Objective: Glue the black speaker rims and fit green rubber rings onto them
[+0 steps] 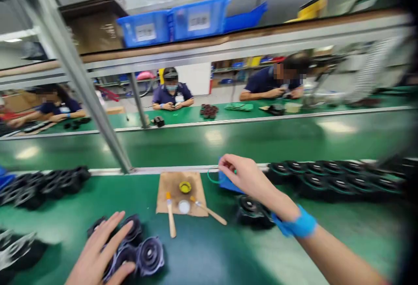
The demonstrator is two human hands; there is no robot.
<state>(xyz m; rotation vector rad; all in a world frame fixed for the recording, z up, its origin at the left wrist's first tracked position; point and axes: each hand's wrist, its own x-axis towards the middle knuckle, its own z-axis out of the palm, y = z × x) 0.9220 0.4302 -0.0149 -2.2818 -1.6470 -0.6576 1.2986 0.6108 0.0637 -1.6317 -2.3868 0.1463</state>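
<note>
My left hand (106, 250) is spread over a group of dark round speaker units (150, 253) at the lower left, its fingers apart. My right hand (243, 174), with a blue band at the wrist, is raised over a blue bin (228, 183) near the table's back edge. Its fingers are pinched together beside a thin green ring (214, 177), which they appear to hold. Below that hand stands a black speaker unit (251, 206). On a brown sheet (163, 189) in the middle are a yellow-rimmed pot (185, 187), a white round lid (183, 207) and two wooden-handled brushes (171, 219).
Rows of black speaker units (341, 182) stand at the right, and more (35, 189) at the left. A metal post (98, 115) rises at the left of the back edge. Beyond the conveyor (209, 139), several people sit working. Blue bins (199, 18) rest on the overhead shelf.
</note>
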